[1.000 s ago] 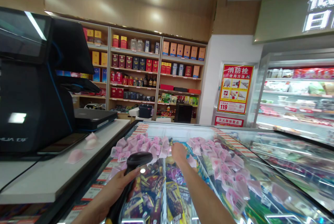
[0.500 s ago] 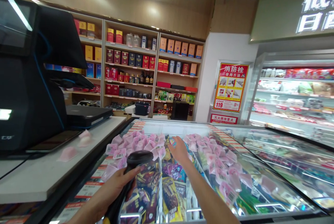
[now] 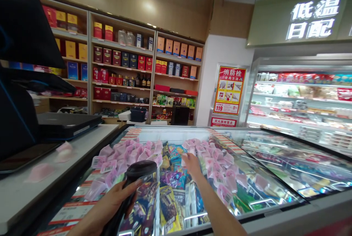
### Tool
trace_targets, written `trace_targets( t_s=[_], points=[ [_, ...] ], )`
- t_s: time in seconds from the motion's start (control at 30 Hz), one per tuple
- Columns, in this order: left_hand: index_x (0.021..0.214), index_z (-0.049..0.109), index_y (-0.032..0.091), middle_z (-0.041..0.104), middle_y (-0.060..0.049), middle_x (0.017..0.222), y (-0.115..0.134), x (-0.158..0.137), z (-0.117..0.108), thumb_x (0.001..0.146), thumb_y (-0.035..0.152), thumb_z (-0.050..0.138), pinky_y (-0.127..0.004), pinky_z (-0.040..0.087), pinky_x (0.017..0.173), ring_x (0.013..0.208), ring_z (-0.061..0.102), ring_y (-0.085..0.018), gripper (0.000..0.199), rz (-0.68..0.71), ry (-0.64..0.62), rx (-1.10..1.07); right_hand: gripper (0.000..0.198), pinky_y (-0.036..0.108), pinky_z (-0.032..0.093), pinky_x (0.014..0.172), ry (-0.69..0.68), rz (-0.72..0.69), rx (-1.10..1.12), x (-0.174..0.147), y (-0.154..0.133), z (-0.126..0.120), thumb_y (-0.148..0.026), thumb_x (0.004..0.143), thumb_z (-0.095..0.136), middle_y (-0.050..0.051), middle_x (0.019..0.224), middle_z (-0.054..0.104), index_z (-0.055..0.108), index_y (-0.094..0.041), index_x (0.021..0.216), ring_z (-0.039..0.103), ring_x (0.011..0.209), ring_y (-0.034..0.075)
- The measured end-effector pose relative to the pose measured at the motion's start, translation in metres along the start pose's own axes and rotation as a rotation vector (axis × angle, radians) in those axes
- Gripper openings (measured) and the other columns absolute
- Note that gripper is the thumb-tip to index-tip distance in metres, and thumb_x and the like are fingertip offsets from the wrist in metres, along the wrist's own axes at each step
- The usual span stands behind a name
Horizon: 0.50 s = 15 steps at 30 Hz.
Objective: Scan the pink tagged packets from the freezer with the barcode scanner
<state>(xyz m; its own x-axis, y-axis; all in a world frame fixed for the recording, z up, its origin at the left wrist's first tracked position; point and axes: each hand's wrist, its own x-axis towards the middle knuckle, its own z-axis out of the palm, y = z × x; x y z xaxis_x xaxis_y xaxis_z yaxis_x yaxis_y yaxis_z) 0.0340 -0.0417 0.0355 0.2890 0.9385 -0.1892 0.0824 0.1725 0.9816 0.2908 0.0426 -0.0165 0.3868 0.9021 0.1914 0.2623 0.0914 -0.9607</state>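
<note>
Your left hand [image 3: 122, 199] has its fingers [image 3: 131, 187] wrapped around the handle of a black plastic handheld scanner [image 3: 141, 170], its rounded head pointing up over the near left part of the glass-topped chest freezer [image 3: 275, 212]. Your right hand [image 3: 191, 165] reaches farther over the glass, its fingers curled beside a small pale-pink translucent plastic pack [image 3: 183, 160] at their left; you cannot tell whether they grip it. Similar pink packs [image 3: 134, 152] lie clustered left and right of that hand.
</note>
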Motion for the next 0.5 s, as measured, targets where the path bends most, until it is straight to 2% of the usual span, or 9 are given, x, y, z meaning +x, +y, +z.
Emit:
trace_targets(
  t_s=[0.07, 0.1, 0.2, 0.27, 0.37, 0.5],
  points=[
    [0.050, 0.043, 0.017, 0.044, 0.004, 0.036, -0.001, 0.001, 0.001, 0.057, 0.057, 0.052, -0.019, 0.028, 0.039, 0.035, 0.036, -0.007, 0.041, -0.002, -0.003, 0.005, 0.024, 0.027, 0.044, 0.068, -0.001, 0.122, 0.387, 0.004, 0.001, 0.002, -0.033, 0.060, 0.057, 0.003, 0.076, 0.060, 0.055, -0.015, 0.076, 0.056, 0.077, 0.017],
    [0.050, 0.043, 0.017, 0.044, 0.004, 0.035, -0.002, 0.002, 0.002, 0.058, 0.057, 0.051, -0.019, 0.028, 0.039, 0.035, 0.036, -0.007, 0.041, 0.003, -0.015, 0.012, 0.023, 0.025, 0.045, 0.067, 0.000, 0.153, 0.494, 0.005, 0.002, 0.003, -0.033, 0.059, 0.059, 0.002, 0.074, 0.060, 0.053, -0.016, 0.073, 0.057, 0.074, 0.015],
    [0.052, 0.042, 0.018, 0.043, 0.005, 0.036, -0.001, 0.003, 0.007, 0.059, 0.057, 0.050, -0.019, 0.027, 0.039, 0.034, 0.036, -0.007, 0.040, 0.033, -0.038, 0.003, 0.022, 0.024, 0.046, 0.065, 0.006, 0.222, 0.612, 0.008, 0.004, 0.006, -0.037, 0.063, 0.056, 0.002, 0.069, 0.060, 0.051, -0.016, 0.069, 0.058, 0.065, 0.012],
    [0.053, 0.041, 0.018, 0.043, 0.006, 0.037, -0.001, 0.003, 0.010, 0.059, 0.055, 0.051, -0.019, 0.027, 0.039, 0.034, 0.035, -0.006, 0.039, 0.052, -0.040, -0.008, 0.029, 0.027, 0.047, 0.061, -0.061, 0.342, 0.703, 0.009, 0.004, 0.009, -0.043, 0.071, 0.045, 0.004, 0.068, 0.061, 0.052, -0.015, 0.072, 0.059, 0.059, 0.012],
    [0.055, 0.040, 0.019, 0.043, 0.007, 0.039, 0.000, 0.004, 0.014, 0.058, 0.055, 0.053, -0.019, 0.027, 0.037, 0.034, 0.035, -0.006, 0.038, 0.056, -0.051, 0.005, 0.037, 0.028, 0.047, 0.062, -0.169, 0.493, 0.805, 0.008, 0.004, 0.011, -0.044, 0.077, 0.033, 0.007, 0.068, 0.062, 0.054, -0.013, 0.076, 0.060, 0.058, 0.012],
    [0.056, 0.040, 0.018, 0.044, 0.007, 0.041, 0.003, 0.005, 0.016, 0.058, 0.055, 0.053, -0.018, 0.028, 0.038, 0.035, 0.036, -0.006, 0.039, 0.058, -0.057, -0.001, 0.037, 0.027, 0.046, 0.065, -0.203, 0.489, 0.812, 0.006, 0.005, 0.012, -0.042, 0.078, 0.032, 0.006, 0.063, 0.062, 0.054, -0.013, 0.076, 0.060, 0.057, 0.012]
  ],
)
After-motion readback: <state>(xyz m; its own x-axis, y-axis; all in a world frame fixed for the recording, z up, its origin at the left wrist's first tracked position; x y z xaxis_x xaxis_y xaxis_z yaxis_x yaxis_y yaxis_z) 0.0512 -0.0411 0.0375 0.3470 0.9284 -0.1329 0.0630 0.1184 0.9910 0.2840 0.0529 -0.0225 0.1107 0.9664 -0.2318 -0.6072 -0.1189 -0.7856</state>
